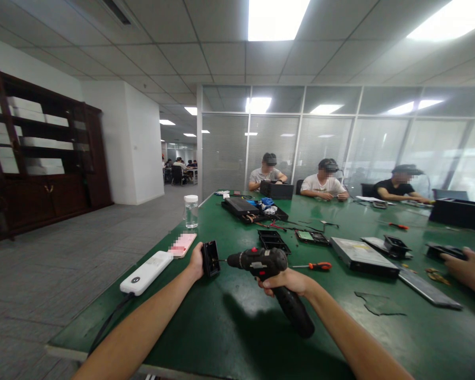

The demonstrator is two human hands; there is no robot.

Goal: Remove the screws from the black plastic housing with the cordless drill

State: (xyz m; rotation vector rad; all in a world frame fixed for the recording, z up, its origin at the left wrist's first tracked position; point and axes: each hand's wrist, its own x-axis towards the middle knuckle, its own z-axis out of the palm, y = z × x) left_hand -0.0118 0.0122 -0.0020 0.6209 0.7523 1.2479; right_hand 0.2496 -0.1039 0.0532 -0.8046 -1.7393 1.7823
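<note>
My right hand (287,281) is wrapped round the grip of a black cordless drill (261,260), which points left. The drill's thin bit reaches to a small black plastic housing (211,258); whether it touches a screw inside is too small to tell. My left hand (198,261) grips that housing by its left side, tilted up above the table with its open face toward the drill. Behind the drill lies a similar black frame (274,241). A screwdriver (319,266) with an orange and black handle rests to the right of the drill.
On the green table (174,327) stand a white power strip (146,273), a pink phone (184,245) and a water bottle (190,212) at left. A metal drive (364,256) lies at right, near another person's hand (469,269). Several people sit across the table.
</note>
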